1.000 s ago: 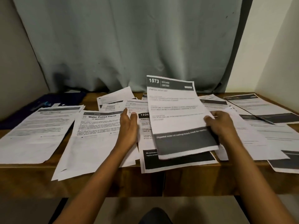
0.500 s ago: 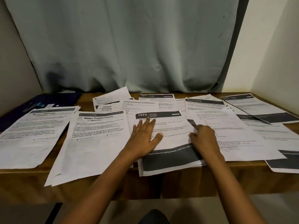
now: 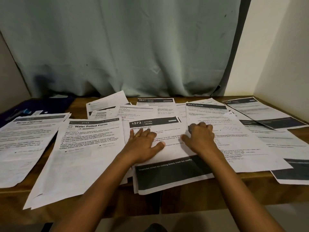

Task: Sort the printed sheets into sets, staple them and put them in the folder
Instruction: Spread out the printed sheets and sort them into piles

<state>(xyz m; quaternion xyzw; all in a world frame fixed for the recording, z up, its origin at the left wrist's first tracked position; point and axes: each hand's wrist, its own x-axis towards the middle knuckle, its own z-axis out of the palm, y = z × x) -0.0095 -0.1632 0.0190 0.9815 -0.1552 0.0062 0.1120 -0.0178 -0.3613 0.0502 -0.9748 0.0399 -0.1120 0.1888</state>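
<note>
Near edge: sheet 1573 (image 3: 167, 174) flat on wooden table (image 3: 184, 198), overhanging | your left hand (image 3: 143, 144) spread flat on it | your right hand (image 3: 200, 138) curled at its right border, grip indeterminable | flanks: Water Potted Plants sheet (image 3: 87, 148), MULTI-ROOM sheet (image 3: 242, 148) | far: sheet 2641 (image 3: 153, 101)

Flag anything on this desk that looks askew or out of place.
The Water Potted Plants sheet lies tilted and hangs well over the front edge of the table; the 1573 sheet overhangs it too. Both could slide off. The back sheets overlap at odd angles. Nothing looks torn.
</note>
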